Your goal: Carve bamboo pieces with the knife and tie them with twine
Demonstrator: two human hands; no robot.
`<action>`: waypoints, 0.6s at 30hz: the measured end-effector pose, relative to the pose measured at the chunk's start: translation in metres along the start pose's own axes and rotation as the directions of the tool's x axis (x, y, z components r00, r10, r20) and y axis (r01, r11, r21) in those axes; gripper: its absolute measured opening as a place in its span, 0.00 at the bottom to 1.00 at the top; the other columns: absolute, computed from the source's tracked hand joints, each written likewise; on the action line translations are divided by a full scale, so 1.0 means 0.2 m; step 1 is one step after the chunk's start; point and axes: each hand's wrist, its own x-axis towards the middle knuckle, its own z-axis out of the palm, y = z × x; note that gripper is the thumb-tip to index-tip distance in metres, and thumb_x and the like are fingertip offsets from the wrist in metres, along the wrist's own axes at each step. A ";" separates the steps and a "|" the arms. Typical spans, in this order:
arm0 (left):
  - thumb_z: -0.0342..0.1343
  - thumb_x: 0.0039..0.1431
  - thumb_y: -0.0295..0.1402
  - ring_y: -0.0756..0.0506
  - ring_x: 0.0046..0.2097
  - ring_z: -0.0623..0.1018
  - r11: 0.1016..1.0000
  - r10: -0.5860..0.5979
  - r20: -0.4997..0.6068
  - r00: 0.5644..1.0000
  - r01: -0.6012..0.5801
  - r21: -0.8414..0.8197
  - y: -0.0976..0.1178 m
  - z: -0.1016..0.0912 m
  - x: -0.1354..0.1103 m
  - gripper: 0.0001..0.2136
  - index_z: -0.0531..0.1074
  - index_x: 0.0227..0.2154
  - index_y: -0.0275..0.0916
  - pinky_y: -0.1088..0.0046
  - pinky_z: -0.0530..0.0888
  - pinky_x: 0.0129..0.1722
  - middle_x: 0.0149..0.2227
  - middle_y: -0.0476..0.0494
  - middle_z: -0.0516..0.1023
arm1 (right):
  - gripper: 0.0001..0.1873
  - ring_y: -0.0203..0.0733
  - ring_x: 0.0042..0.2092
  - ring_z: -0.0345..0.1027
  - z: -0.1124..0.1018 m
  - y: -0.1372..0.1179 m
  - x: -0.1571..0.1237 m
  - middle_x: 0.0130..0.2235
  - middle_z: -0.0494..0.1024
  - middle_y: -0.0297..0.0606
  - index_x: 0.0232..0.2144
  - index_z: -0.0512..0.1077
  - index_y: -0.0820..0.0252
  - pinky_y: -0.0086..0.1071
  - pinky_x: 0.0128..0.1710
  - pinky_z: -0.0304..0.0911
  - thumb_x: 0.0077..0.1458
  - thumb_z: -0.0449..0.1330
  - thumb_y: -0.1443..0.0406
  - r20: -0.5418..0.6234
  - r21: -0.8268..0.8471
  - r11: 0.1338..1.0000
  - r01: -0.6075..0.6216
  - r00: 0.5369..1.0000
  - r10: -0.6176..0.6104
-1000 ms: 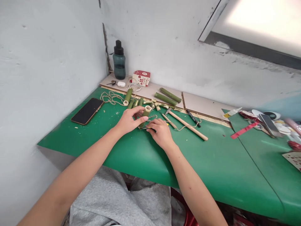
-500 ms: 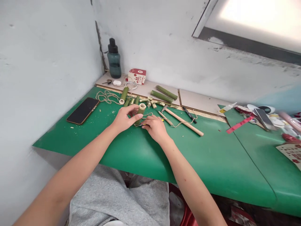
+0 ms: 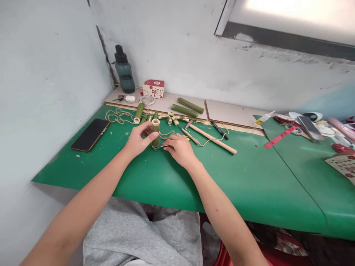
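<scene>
My left hand [image 3: 137,141] grips a short green bamboo tube [image 3: 155,130] that stands nearly upright on the green table mat [image 3: 235,173]. My right hand [image 3: 179,148] lies just to its right, fingers closed on a thin tool whose metal tip [image 3: 159,146] points at the tube's base. A tan cord [image 3: 166,133] trails from the tube toward the wooden stick [image 3: 213,139].
A black phone [image 3: 89,134] lies at the left. Cut bamboo pieces [image 3: 169,119] and two longer stalks [image 3: 185,108] sit behind my hands, with a coil of cord [image 3: 118,116]. A dark bottle [image 3: 124,72] and a red box [image 3: 153,88] stand by the wall; clutter fills the far right.
The bamboo tube has been tipped from a slant to nearly upright in my left hand. My right hand stays beside it. The view has shifted a little to the right.
</scene>
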 end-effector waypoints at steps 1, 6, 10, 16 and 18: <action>0.62 0.61 0.52 0.43 0.38 0.81 1.000 0.000 -0.001 1.000 0.000 0.001 0.00 0.00 0.00 0.19 0.76 0.40 0.39 0.68 0.77 0.37 0.36 0.41 0.83 | 0.06 0.47 0.46 0.69 0.00 0.00 0.00 0.41 0.82 0.39 0.43 0.81 0.53 0.39 0.43 0.56 0.65 0.65 0.67 -0.001 0.003 1.000 -0.001 1.000 0.001; 0.62 0.60 0.53 0.43 0.37 0.81 1.000 -0.002 -0.002 1.000 0.002 0.006 0.00 0.00 0.00 0.21 0.77 0.39 0.38 0.68 0.77 0.36 0.36 0.41 0.83 | 0.06 0.48 0.48 0.69 0.01 0.00 0.00 0.42 0.82 0.39 0.42 0.82 0.53 0.40 0.44 0.56 0.65 0.65 0.67 0.003 0.000 1.000 0.002 1.000 -0.002; 0.62 0.60 0.53 0.43 0.36 0.81 0.999 -0.036 0.019 0.999 0.036 0.017 -0.02 0.00 0.01 0.21 0.79 0.37 0.36 0.67 0.77 0.37 0.35 0.40 0.83 | 0.06 0.49 0.48 0.69 0.01 0.00 0.00 0.42 0.82 0.39 0.42 0.81 0.53 0.39 0.44 0.57 0.64 0.65 0.67 -0.002 -0.010 1.000 -0.003 1.000 0.003; 0.64 0.58 0.53 0.45 0.33 0.78 0.999 -0.036 0.013 0.999 0.035 0.036 -0.03 -0.01 0.01 0.21 0.81 0.39 0.36 0.69 0.76 0.34 0.34 0.42 0.82 | 0.06 0.49 0.46 0.69 0.02 -0.01 0.03 0.40 0.81 0.39 0.41 0.82 0.52 0.39 0.43 0.56 0.65 0.65 0.66 0.032 -0.061 0.997 -0.037 0.999 0.039; 0.64 0.58 0.53 0.45 0.33 0.77 0.999 -0.034 0.005 0.999 0.034 0.039 -0.03 -0.01 0.01 0.22 0.81 0.38 0.36 0.70 0.76 0.34 0.33 0.42 0.81 | 0.05 0.48 0.46 0.68 0.03 -0.02 0.04 0.41 0.81 0.39 0.41 0.82 0.52 0.39 0.42 0.55 0.64 0.65 0.66 0.040 -0.072 0.997 -0.038 0.998 0.041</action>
